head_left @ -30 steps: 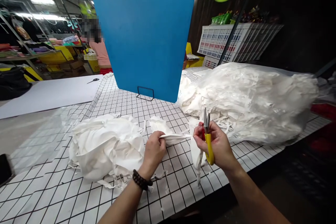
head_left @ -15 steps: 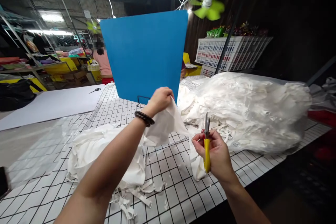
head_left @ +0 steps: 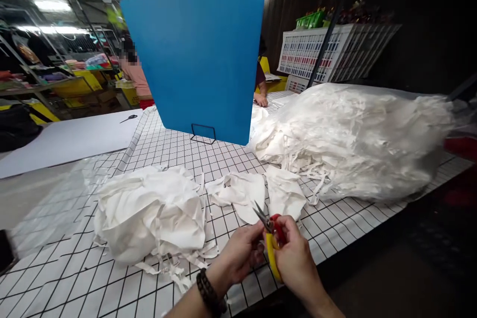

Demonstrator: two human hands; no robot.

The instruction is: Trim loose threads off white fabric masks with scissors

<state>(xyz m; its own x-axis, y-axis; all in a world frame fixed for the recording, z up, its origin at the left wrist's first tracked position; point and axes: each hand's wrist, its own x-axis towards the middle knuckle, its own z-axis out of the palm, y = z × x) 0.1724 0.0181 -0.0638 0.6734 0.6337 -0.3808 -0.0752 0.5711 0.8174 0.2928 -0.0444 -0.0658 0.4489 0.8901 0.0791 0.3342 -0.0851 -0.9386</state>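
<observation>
My right hand (head_left: 294,261) is closed around yellow-handled thread snips (head_left: 270,238), blades pointing up and left. My left hand (head_left: 240,253) is beside it at the table's near edge, fingers curled and pinched against the snips' blades; anything between the fingertips is too small to see. Just beyond the hands lie two loose white fabric pieces (head_left: 242,191) (head_left: 285,194) on the black-gridded white table cover (head_left: 112,278). A heap of white fabric pieces (head_left: 149,211) sits to the left, with thin strips trailing from it.
A large clear bag of white fabric (head_left: 354,139) fills the right of the table. A blue board (head_left: 197,54) stands upright on a wire stand. Behind it a person's hand (head_left: 261,100) rests on the table. Scissors (head_left: 128,118) lie on a white sheet at far left.
My left hand came down from shoulder height, let go of the white piece, which now lies flat, and joined my right hand. The snips tilted from upright to leaning left.
</observation>
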